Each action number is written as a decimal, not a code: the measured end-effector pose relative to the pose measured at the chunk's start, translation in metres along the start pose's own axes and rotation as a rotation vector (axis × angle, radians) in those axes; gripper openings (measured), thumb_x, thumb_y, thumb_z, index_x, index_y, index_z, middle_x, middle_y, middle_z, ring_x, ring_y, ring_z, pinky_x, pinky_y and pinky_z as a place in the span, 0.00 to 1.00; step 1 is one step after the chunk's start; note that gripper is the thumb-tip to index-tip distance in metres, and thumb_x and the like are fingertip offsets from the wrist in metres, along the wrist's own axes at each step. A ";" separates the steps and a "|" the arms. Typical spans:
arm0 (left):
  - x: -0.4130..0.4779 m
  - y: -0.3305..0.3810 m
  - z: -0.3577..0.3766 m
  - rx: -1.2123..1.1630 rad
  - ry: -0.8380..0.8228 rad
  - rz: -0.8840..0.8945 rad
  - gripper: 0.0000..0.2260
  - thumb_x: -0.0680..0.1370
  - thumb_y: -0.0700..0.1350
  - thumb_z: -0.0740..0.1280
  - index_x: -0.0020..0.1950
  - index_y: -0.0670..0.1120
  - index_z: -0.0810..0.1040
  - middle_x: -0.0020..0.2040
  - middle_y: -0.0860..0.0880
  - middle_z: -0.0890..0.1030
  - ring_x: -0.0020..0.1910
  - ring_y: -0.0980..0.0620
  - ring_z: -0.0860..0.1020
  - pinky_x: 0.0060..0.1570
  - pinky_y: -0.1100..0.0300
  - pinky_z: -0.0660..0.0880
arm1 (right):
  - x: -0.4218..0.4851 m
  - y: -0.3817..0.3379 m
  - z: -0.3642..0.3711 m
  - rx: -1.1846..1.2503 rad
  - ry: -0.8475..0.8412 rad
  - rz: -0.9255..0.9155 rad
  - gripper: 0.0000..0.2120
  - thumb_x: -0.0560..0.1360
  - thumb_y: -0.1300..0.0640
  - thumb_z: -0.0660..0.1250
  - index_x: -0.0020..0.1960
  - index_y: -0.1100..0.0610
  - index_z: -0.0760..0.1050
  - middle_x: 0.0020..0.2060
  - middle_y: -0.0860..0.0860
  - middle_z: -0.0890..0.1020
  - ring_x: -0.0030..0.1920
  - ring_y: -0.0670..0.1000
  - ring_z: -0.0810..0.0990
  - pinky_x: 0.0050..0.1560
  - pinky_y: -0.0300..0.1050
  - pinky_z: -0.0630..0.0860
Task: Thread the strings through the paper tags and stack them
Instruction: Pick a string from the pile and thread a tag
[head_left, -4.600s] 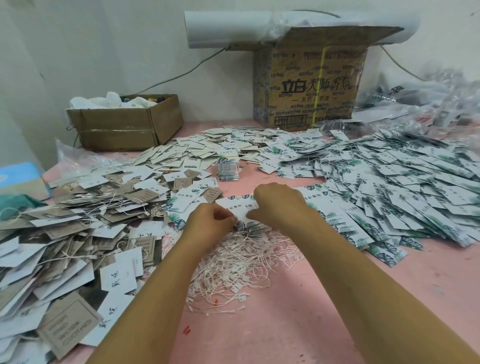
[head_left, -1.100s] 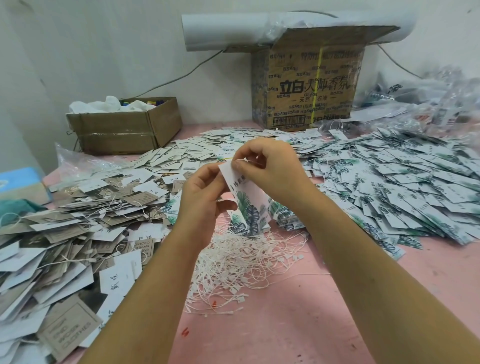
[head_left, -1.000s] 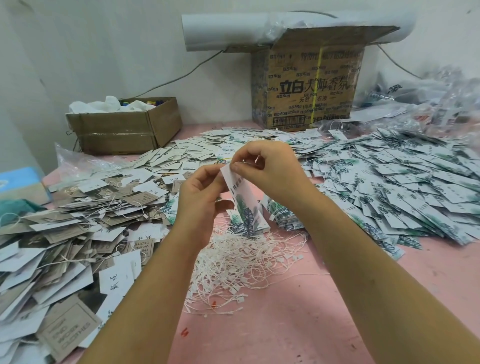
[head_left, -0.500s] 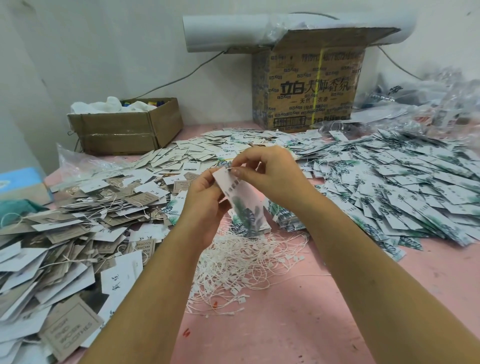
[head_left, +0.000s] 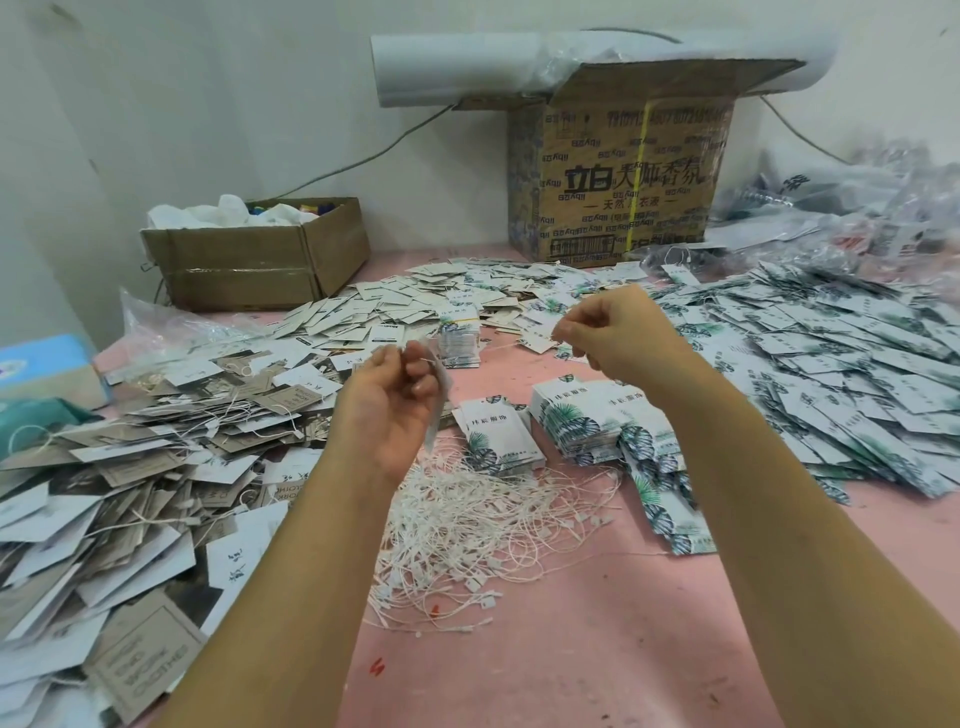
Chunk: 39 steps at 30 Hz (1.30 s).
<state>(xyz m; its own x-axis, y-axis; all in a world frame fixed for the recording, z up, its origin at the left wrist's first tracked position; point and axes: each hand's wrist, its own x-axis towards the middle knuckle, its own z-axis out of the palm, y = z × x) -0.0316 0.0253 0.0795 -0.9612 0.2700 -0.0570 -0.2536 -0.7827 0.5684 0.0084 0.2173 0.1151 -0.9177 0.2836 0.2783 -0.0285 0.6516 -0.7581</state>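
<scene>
Your left hand gripped a paper tag edge-on above the loose strings; your right hand pinched its string with curled fingers. Tag stacks sat just beyond, heaps crowding both sides.

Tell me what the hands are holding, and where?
The left hand pinches a paper tag near its top end. The right hand pinches what looks like the thin string's end.

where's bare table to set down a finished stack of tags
Bare pink table lies on the near side of the string pile, and at the right edge, nearer than the leaf tags. The left side is buried under grey and white tags.
</scene>
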 end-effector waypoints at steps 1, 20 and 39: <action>0.000 -0.001 0.000 0.043 -0.002 0.021 0.09 0.82 0.37 0.54 0.43 0.41 0.70 0.31 0.48 0.76 0.25 0.57 0.71 0.24 0.68 0.68 | 0.000 0.000 0.000 0.014 -0.010 0.009 0.09 0.77 0.61 0.64 0.39 0.58 0.79 0.29 0.52 0.76 0.26 0.48 0.70 0.26 0.39 0.66; -0.012 -0.015 0.010 0.819 -0.204 0.273 0.07 0.74 0.34 0.68 0.46 0.47 0.77 0.36 0.50 0.84 0.35 0.54 0.81 0.48 0.52 0.74 | -0.010 -0.022 0.018 0.182 -0.110 -0.330 0.04 0.69 0.64 0.72 0.39 0.56 0.81 0.27 0.48 0.79 0.27 0.45 0.75 0.29 0.32 0.72; -0.016 -0.018 0.011 0.951 -0.247 0.460 0.12 0.74 0.34 0.70 0.46 0.48 0.70 0.34 0.50 0.82 0.34 0.53 0.79 0.39 0.62 0.77 | -0.009 -0.021 0.024 0.223 -0.186 -0.253 0.04 0.70 0.65 0.71 0.41 0.58 0.78 0.29 0.53 0.80 0.27 0.47 0.76 0.30 0.40 0.77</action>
<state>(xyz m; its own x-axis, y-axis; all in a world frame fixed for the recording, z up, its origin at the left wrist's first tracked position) -0.0109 0.0412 0.0791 -0.8669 0.2504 0.4310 0.4164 -0.1115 0.9023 0.0082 0.1843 0.1145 -0.9262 -0.0123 0.3768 -0.3300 0.5096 -0.7946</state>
